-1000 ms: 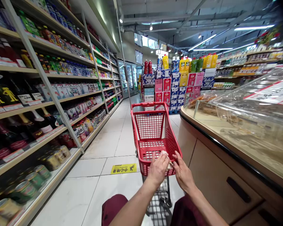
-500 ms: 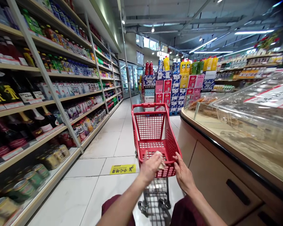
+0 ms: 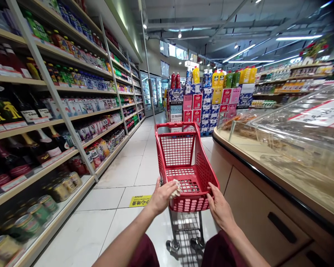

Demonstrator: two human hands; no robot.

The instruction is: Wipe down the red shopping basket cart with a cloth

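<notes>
A red plastic shopping cart (image 3: 192,176) on a grey metal frame stands directly in front of me, its basket holding nothing I can see. At the near left corner of its rim, my left hand (image 3: 161,198) is closed round a crumpled whitish cloth (image 3: 176,188). The cloth lies against the rim. My right hand (image 3: 220,207) is at the near right corner, its fingertips hooked over the rim and its palm outside the basket.
Shelves of bottles and cans (image 3: 91,100) run along the left. A counter with a clear cover (image 3: 267,144) stands close on the right. Stacked drink cartons (image 3: 206,107) rise beyond the cart. A yellow floor sticker (image 3: 139,201) lies on the white tiles.
My left hand has moved left with the cloth, from the middle of the near rim to its left corner. The cart's near end has shifted slightly right, and my right hand with it.
</notes>
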